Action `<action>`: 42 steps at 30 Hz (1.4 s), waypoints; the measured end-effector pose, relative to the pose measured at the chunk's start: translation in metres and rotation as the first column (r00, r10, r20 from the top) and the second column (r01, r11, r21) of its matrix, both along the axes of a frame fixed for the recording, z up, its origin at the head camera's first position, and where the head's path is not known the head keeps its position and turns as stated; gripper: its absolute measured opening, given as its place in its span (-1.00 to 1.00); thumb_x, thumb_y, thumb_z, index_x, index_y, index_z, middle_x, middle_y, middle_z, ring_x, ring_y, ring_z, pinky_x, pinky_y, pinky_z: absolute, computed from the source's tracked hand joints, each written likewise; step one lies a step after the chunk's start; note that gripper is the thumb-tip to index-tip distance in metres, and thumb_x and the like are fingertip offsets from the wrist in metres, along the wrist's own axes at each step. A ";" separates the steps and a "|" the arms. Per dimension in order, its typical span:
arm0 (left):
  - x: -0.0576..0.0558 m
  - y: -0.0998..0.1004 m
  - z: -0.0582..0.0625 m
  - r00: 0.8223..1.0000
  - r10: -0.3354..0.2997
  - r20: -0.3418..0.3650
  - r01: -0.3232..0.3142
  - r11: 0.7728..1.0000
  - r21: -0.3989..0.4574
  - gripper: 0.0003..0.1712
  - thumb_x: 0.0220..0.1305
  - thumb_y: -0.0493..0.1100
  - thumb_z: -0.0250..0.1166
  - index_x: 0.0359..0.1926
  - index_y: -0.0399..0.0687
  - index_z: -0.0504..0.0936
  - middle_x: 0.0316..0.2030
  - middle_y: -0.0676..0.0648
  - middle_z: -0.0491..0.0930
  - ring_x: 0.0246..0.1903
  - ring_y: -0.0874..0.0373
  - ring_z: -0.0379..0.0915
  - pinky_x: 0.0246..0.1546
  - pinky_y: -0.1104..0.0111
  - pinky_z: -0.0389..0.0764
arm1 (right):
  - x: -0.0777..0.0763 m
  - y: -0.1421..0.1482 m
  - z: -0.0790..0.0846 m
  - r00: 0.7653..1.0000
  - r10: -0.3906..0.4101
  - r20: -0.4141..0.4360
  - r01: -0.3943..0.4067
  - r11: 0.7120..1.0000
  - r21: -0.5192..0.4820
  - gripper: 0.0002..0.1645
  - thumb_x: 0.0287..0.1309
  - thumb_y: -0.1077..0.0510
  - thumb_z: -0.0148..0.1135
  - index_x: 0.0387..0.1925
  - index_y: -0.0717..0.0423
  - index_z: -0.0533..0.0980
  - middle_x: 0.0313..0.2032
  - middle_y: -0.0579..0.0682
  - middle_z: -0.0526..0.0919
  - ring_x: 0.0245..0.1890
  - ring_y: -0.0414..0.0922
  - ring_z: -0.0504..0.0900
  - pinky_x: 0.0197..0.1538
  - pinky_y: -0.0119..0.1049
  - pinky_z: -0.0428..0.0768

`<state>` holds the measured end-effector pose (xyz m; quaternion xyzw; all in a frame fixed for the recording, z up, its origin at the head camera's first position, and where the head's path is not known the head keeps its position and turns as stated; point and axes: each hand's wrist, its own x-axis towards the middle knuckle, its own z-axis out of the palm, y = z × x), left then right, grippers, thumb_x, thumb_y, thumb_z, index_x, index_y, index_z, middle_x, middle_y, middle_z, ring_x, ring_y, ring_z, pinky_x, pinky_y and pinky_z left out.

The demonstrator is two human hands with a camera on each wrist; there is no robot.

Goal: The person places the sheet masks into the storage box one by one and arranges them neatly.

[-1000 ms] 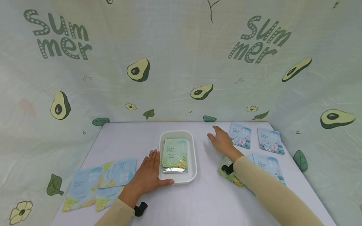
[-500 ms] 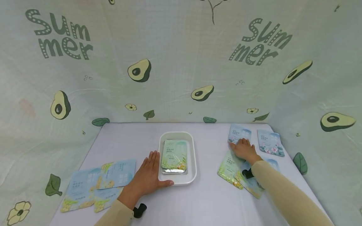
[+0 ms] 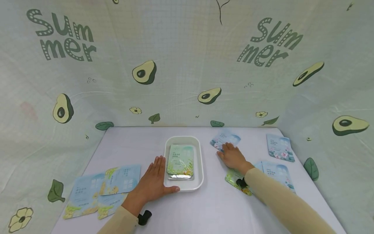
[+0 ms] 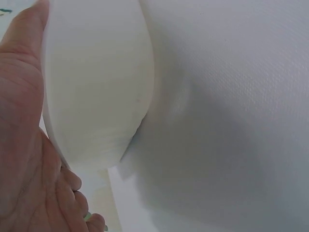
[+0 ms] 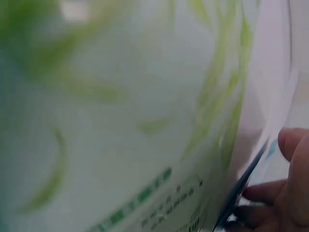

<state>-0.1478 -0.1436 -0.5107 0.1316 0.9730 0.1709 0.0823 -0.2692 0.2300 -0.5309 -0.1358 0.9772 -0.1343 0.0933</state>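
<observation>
My left hand [image 3: 153, 178] lies with straight fingers along the left side of a white plastic tray [image 3: 201, 175], its thumb across the near end. In the left wrist view, the thumb and palm rest against the tray's outer wall [image 4: 99, 92]. Inside the tray, a green sachet [image 3: 180, 159] lies over a silver one [image 3: 181, 177]. My right hand [image 3: 233, 159] pinches the near edge of a blue sachet with pink flowers [image 3: 217, 140], tilted right of the tray. A green sachet [image 5: 145, 96] fills much of the right wrist view, beside the fingers.
Several blue-and-yellow sachets [image 3: 84, 195] overlap at the left. One flowered blue sachet [image 3: 280, 148] lies at the back right, another [image 3: 279, 174] nearer. Part of a green sachet [image 3: 233, 178] shows beneath the right forearm. A printed cloth [image 3: 175, 65] hangs behind the white table.
My right hand first reached right onto the blue flowered sachet, then brought it left toward the tray, turning it askew. My left hand has stayed at the tray.
</observation>
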 end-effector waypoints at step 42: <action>-0.003 -0.001 0.006 1.000 -0.008 0.016 0.008 1.000 0.003 0.58 0.10 0.63 0.36 0.69 -0.30 -0.19 0.69 -0.28 -0.18 0.69 -0.18 -0.35 0.66 -0.09 -0.02 | -0.043 -0.019 0.013 0.980 0.151 -0.127 -0.143 0.987 0.068 0.27 -0.24 -0.43 0.71 0.39 0.10 0.36 0.44 0.28 0.26 0.32 0.31 0.31 0.28 0.25 0.42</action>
